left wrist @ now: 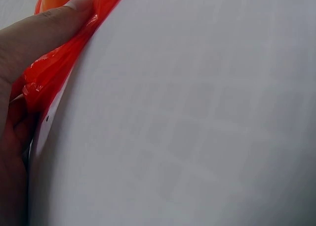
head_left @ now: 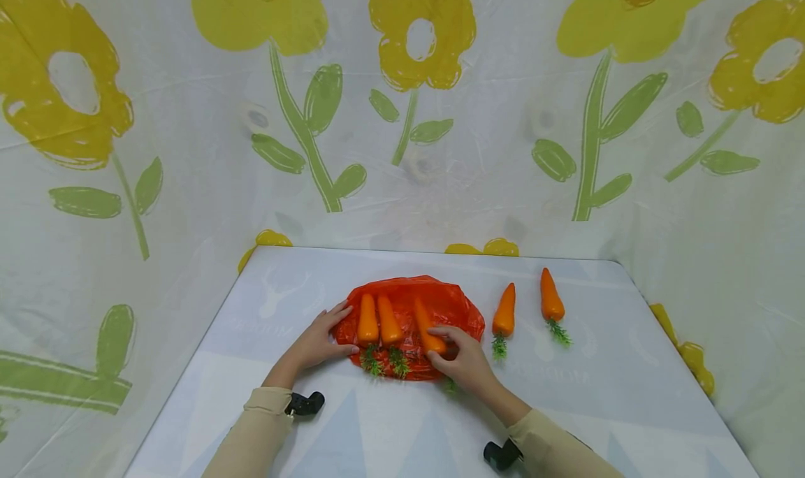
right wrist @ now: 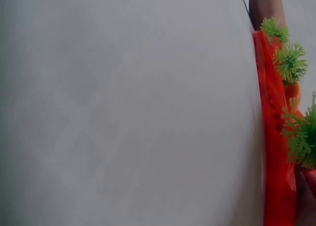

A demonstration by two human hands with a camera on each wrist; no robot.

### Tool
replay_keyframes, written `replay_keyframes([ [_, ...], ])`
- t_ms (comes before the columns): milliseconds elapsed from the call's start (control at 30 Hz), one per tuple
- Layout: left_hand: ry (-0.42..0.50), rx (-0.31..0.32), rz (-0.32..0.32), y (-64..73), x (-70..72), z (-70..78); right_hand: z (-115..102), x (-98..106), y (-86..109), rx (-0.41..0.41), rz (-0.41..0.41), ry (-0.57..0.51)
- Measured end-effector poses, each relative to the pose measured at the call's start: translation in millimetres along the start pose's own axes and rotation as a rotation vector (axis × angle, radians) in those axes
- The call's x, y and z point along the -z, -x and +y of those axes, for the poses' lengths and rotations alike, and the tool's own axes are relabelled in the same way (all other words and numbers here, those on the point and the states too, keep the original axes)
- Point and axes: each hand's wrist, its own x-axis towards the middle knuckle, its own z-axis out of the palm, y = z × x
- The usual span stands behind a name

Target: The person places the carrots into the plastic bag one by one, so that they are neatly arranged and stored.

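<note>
The right hand [head_left: 462, 359] pinches the held carrot [head_left: 424, 317] near its leafy end, with thumb and fingers nearly closed across the body; the tip points away from the person, and the green top [head_left: 450, 386] shows just under the hand. This carrot lies over the red bag [head_left: 402, 372], which is spread flat beneath the grip and reaches beyond it on the far side. The left hand [head_left: 323, 338] is at the left end of the bag, thumb and fingers parted a little with red film between them. Between the two hands, left of the right-hand grip, a pair of carrots [head_left: 389, 321] lies side by side on the bag, leafy tops toward the person. To the right of the grip, well apart from the bag, two loose carrots [head_left: 504, 312] rest on the table [head_left: 604, 394]. The tabletop is white, printed with pale blue-grey triangles on the near side and faint deer motifs farther off; it extends past the grip on all sides. Beyond the far edge hangs a white curtain [head_left: 478, 177] with large yellow flowers and green stems, continuing to left and right of the table. Each beige sleeve has a black device [head_left: 501, 455] at the wrist, behind the hand.
</note>
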Motion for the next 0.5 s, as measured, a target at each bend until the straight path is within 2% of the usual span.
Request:
replay_keyframes([
  [500, -0.004, 0.013, 0.003, -1.1, -0.8, -1.8, -5.4, -11.1, -10.0, -0.057, -0.017, -0.024],
])
